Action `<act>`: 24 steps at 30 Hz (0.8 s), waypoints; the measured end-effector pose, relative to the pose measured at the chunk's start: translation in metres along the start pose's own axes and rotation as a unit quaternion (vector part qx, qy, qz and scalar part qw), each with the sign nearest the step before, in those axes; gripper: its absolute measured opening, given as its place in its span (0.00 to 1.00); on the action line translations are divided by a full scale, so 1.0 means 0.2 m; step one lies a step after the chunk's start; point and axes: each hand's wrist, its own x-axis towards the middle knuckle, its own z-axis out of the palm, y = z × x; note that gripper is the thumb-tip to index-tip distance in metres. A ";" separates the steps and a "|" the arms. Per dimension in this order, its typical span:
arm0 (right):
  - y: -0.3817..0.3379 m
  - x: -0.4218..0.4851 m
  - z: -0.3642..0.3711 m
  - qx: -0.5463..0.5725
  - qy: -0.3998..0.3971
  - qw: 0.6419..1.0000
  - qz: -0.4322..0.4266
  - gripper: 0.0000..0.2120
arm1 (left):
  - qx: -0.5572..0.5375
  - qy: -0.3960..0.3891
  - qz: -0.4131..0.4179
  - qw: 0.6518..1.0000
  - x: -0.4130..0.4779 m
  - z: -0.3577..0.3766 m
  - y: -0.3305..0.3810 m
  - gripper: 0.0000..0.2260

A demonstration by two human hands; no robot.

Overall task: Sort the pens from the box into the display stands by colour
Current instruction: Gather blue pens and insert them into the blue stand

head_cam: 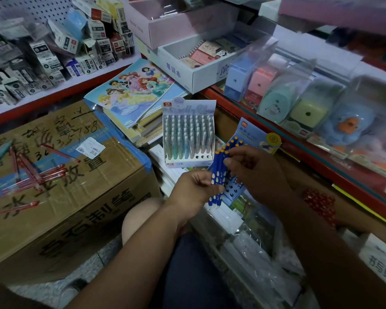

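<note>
My left hand grips a bundle of blue pens with pale dots and yellow ends, held upright at the centre. My right hand pinches the top of one pen in that bundle with thumb and fingers. Right behind the bundle leans a blue display stand with several blue pens standing in it and open holes low down. To its left stands a pale display stand nearly full of pastel pens, with a few vacant holes at its front right. Several red pens lie loose on a cardboard box.
The big taped cardboard box fills the left. Stacked colouring books lie behind the pale stand. A red-edged shelf on the right carries packaged sharpeners. A white tray of notebooks sits above. My knee is below the hands.
</note>
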 end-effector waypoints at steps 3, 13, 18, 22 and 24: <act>0.00 0.00 -0.03 -0.003 -0.009 1.000 0.006 0.07 | 0.026 -0.001 0.003 1.000 0.01 0.00 -0.02 0.03; 0.15 0.02 -0.07 -0.159 0.127 0.979 0.007 0.06 | 0.029 0.122 -0.019 0.992 0.06 -0.02 -0.03 0.16; 0.20 0.06 -0.03 -0.200 0.103 0.974 0.000 0.07 | 0.025 0.129 -0.027 0.991 0.05 -0.02 -0.02 0.18; 0.19 0.09 -0.03 -0.212 0.098 0.972 -0.012 0.07 | 0.020 0.132 -0.025 0.991 0.06 -0.03 -0.03 0.17; 0.18 0.11 -0.03 -0.226 0.082 0.971 -0.011 0.07 | 0.020 0.130 -0.022 0.991 0.06 -0.03 -0.04 0.16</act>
